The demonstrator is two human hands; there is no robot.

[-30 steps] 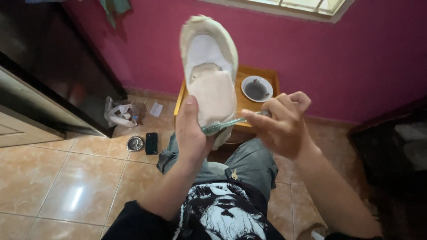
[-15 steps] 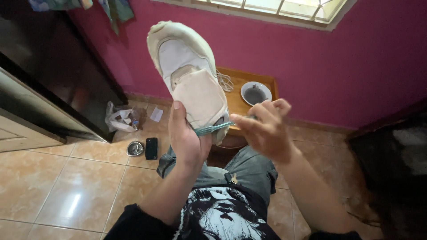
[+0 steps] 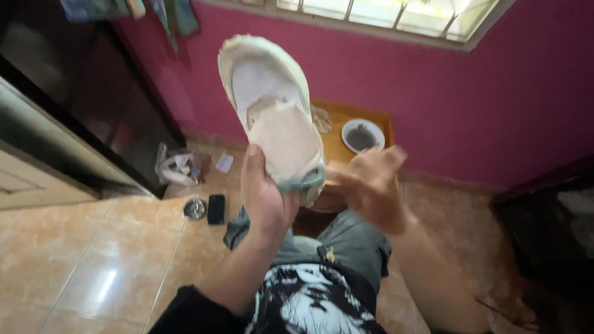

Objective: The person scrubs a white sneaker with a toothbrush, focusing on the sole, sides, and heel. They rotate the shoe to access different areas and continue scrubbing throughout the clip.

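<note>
Shoe (image 3: pixel 272 117): raised sole-up before us, over the knees | left hand (image 3: pixel 265 195): clamped on its heel end | right hand (image 3: pixel 370 185): blurred, cannot tell its grip | handling: we judge it light, sole stiffish; hold the heel.

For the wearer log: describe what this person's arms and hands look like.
Both forearms are bare. The left hand and right hand wear no gloves; the right is motion-blurred. A black sleeve shows on the left upper arm. Rings or a watch cannot be made out.
</note>
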